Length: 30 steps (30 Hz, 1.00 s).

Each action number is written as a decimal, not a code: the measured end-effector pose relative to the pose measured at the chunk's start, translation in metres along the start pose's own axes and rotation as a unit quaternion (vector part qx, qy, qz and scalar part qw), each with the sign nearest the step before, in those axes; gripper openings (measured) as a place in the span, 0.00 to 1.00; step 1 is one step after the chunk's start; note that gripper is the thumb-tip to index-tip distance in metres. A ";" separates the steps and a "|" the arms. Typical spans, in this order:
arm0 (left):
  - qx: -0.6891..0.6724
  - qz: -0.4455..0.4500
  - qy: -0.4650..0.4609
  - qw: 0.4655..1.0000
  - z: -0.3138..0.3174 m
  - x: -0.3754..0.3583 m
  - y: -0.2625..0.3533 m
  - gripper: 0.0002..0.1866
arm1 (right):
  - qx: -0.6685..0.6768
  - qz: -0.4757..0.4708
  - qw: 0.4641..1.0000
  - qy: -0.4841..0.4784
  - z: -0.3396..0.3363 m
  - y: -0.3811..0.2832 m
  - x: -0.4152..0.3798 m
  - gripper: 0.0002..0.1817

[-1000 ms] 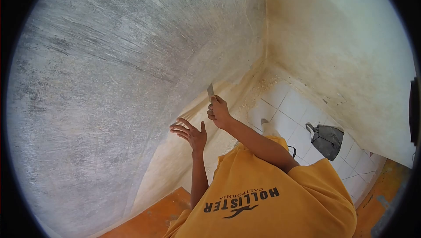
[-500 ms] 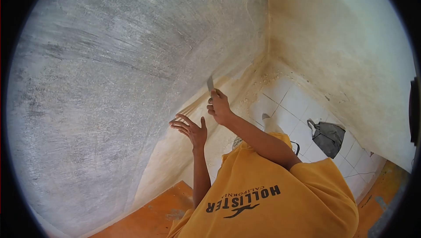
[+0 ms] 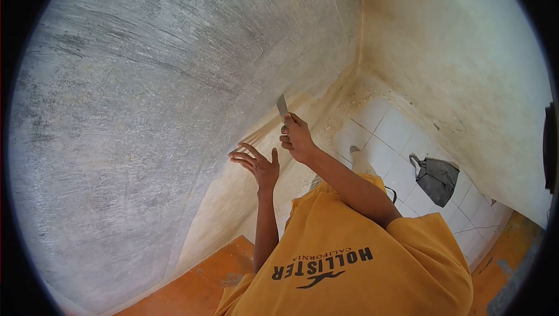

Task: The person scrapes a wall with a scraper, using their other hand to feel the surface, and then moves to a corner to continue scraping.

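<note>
My right hand (image 3: 298, 139) is closed round the handle of a flat metal scraper (image 3: 282, 105), whose blade points up beside the wall. Most of the handle is hidden by the fingers. Lower and to the left, my left hand (image 3: 262, 169) has its fingers spread, with the fingertips at the edge of the grey coating on the wall (image 3: 145, 118). Beneath that edge shows a paler, cream strip of wall (image 3: 218, 208).
A cream wall (image 3: 454, 42) meets the grey one at a corner on the right. Below lie white floor tiles (image 3: 407, 135) with crumbs along the wall foot, and a dark grey bag (image 3: 438, 181). An orange surface (image 3: 192, 284) runs along the bottom.
Both hands have shifted slightly to the right in view, and the scraper blade now leans more to the left. The view itself has moved a little.
</note>
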<state>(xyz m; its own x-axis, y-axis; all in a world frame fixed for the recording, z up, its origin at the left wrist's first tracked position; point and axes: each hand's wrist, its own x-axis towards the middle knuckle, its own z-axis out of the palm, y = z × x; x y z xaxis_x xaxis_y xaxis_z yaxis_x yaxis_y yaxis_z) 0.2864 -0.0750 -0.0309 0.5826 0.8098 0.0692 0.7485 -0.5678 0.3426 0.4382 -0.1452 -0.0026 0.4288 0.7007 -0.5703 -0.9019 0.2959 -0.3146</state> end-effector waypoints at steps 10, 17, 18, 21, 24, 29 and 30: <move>0.014 0.021 -0.024 0.999 0.003 0.002 -0.013 0.60 | -0.003 -0.022 1.000 0.005 0.004 0.008 -0.002 0.13; 0.037 0.081 0.024 0.996 0.017 0.005 -0.027 0.61 | -0.022 -0.023 0.999 -0.009 0.008 0.017 -0.011 0.14; 0.039 0.081 0.021 0.996 0.017 0.007 -0.029 0.61 | -0.020 -0.028 0.999 0.002 0.010 0.018 -0.011 0.14; 0.043 0.073 0.006 0.996 0.015 0.004 -0.028 0.60 | -0.021 -0.051 0.998 0.031 -0.015 0.018 0.021 0.14; 0.037 0.068 -0.001 0.997 0.017 0.005 -0.025 0.60 | -0.041 -0.039 0.998 0.018 0.000 0.020 -0.002 0.16; 0.026 0.053 -0.021 0.998 0.015 0.004 -0.031 0.59 | -0.016 -0.060 0.994 0.086 -0.027 0.021 0.048 0.16; 0.031 0.062 -0.019 0.997 0.015 0.002 -0.031 0.59 | -0.020 -0.052 0.998 0.032 -0.046 0.015 0.061 0.17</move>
<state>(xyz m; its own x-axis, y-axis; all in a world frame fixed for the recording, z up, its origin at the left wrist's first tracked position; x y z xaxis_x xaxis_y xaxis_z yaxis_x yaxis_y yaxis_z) 0.2693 -0.0580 -0.0551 0.6821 0.7277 0.0721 0.6879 -0.6719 0.2744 0.4535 -0.1283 -0.0768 0.5238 0.6244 -0.5795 -0.8500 0.3382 -0.4038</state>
